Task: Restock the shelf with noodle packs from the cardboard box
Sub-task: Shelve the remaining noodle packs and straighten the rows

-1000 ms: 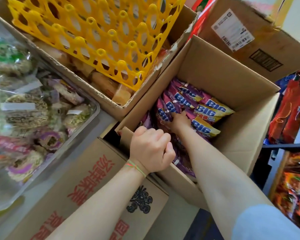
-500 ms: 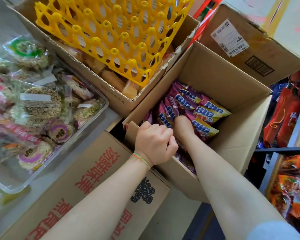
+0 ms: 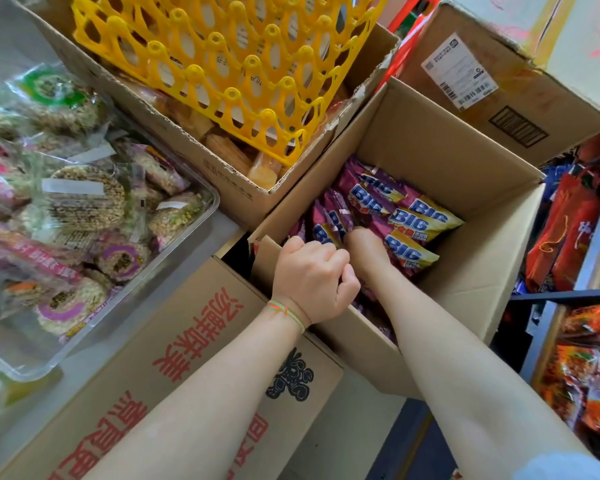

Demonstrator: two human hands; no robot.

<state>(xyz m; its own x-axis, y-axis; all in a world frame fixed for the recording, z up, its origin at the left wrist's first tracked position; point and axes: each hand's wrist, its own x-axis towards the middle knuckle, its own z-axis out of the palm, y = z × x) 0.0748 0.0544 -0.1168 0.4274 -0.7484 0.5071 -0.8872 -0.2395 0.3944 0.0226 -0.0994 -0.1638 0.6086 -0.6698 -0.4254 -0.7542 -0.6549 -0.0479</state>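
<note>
- Head view, looking down: open cardboard box [image 3: 465, 188], flaps up, wedged between other cartons; by my reading it stands close beside the shelf so packs need only a short carry.
- Noodle packs [image 3: 411, 218]: purple and yellow wrappers marked "BIG", lying in a loose overlapping layer low inside the cardboard box; none lifted out yet.
- Right hand [image 3: 366, 252]: reaches down into the box, knuckles up, fingers buried among the packs. They seem to be closing on one or more packs, but the grip itself is hidden, so I cannot tell whether anything is held.
- Left hand [image 3: 314, 275]: fingers clenched into a loose fist at the box's near rim; whether the near flap [image 3: 265, 258] is pinched inside the fist is not visible. It probably steadies the box while the other hand digs.
- Wrist band [image 3: 288, 311]: thin, coloured, on the left wrist.
- Shelf [image 3: 582, 299]: dark metal, at the right edge, carrying red and orange packets; judged the destination.
- Yellow crate [image 3: 229, 64]: lattice plastic, tilted over a neighbouring carton.
- Metal tray [image 3: 201, 220]: left, filled with bagged round snacks.
- Printed carton [image 3: 194, 341]: red characters, just below the left hand.
</note>
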